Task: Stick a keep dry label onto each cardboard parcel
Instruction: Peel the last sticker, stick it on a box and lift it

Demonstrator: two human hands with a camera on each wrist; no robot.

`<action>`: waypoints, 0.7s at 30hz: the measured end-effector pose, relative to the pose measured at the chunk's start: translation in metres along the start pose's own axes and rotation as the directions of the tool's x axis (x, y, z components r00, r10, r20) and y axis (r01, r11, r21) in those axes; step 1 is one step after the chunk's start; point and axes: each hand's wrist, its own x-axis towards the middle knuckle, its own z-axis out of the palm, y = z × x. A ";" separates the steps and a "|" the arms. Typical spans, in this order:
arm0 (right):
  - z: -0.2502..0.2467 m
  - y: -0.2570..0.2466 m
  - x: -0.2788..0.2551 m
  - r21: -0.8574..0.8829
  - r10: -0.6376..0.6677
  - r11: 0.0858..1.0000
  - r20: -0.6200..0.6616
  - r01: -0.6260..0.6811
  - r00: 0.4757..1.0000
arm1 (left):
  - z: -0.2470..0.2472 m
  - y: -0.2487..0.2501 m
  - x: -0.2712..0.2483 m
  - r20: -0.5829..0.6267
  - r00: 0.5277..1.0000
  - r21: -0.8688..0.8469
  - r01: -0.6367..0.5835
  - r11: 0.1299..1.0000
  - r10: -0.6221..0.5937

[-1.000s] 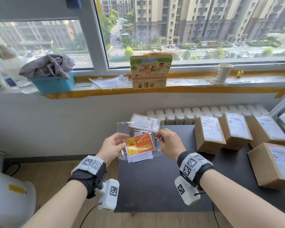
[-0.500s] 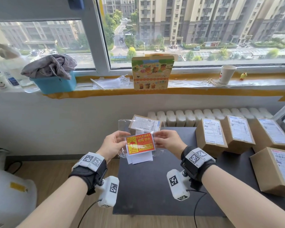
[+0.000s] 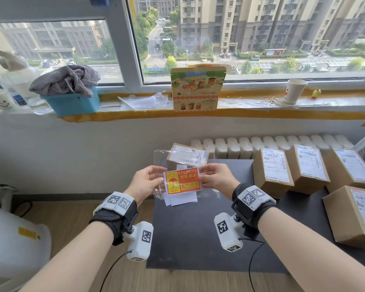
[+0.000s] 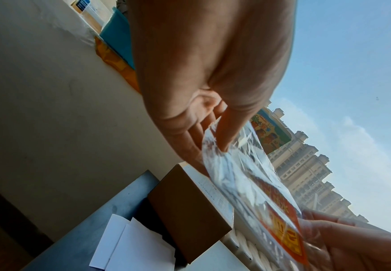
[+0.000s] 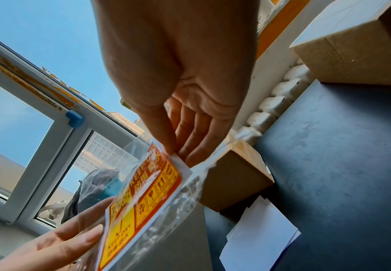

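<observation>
Left hand (image 3: pixel 144 182) pinches the clear bag (image 3: pixel 162 165) above the black table (image 3: pixel 190 228); right hand (image 3: pixel 216 178) pinches the keep dry label (image 3: pixel 182 181) there; bag's outline barely shows.

head camera looking down, wrist cameras upward, sharing label (image 3: pixel 183 181)

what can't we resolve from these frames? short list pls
- Shipping-label text on the cardboard parcels: too small in the head view.
- Small pictograms on the keep dry label: blurred by the clear plastic bag in both wrist views.
- Left hand fingertips: behind the bag.
- Right hand pinch: label alone, or bag too, unclear.
- White backing papers on the table: partly hidden behind the label.
</observation>
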 end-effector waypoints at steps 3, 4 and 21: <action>-0.003 0.003 0.000 -0.026 0.025 0.999 0.004 -0.025 1.000 | -0.001 -0.004 -0.002 -0.004 1.000 -0.036 0.030 0.999 -0.031; -0.003 0.004 -0.001 -0.038 0.036 0.999 0.008 -0.036 0.999 | -0.001 -0.005 -0.002 -0.003 0.999 -0.041 0.035 0.999 -0.036; 0.009 0.018 -0.007 -0.014 0.076 0.997 0.010 -0.076 0.997 | 0.002 -0.014 -0.005 -0.029 0.999 -0.005 0.024 1.000 -0.024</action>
